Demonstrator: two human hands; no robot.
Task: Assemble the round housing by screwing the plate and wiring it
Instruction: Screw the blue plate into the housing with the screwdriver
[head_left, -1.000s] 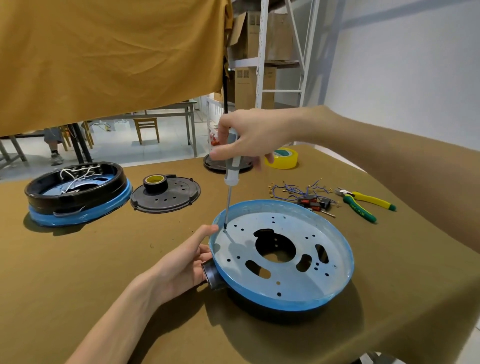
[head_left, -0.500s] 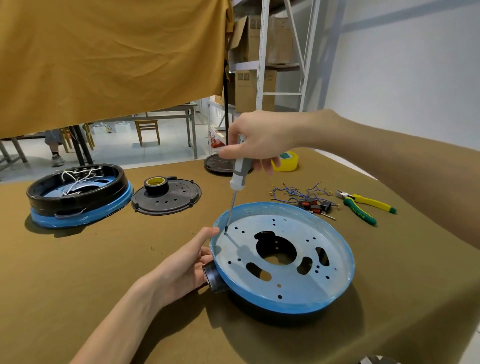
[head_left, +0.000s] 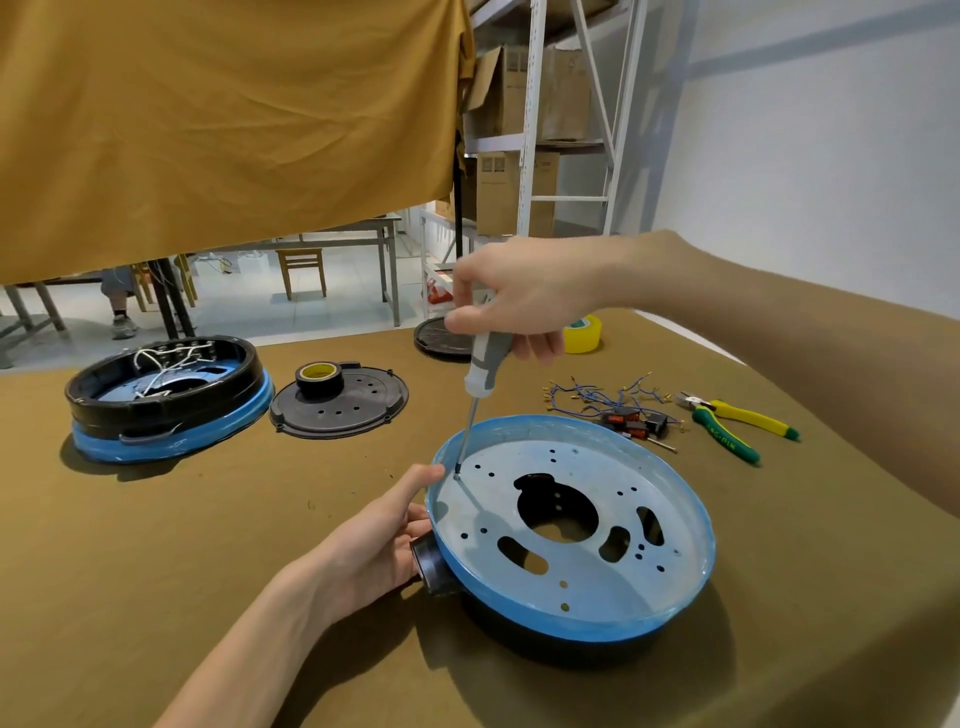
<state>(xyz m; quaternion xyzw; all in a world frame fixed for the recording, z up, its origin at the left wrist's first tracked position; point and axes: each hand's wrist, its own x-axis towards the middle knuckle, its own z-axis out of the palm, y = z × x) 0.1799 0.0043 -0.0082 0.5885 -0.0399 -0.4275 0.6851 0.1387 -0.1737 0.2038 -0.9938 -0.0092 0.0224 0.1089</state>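
Observation:
The round housing, black with a blue rim, lies in front of me on the brown table. A pale metal plate with many holes sits inside it. My right hand grips the grey handle of a screwdriver, whose tip stands on a screw at the plate's left edge. My left hand holds the housing's left side by the black spout, thumb up against the rim. Blue wires with small switches lie behind the housing.
A second housing with white wires stands at the far left. Beside it lies a black lid carrying a tape roll. Green-yellow pliers lie at the right, with yellow tape and another black disc behind.
The screwdriver handle has leaned to the right and my right hand has turned on it. The tip stays on the same screw. My left hand has not moved.

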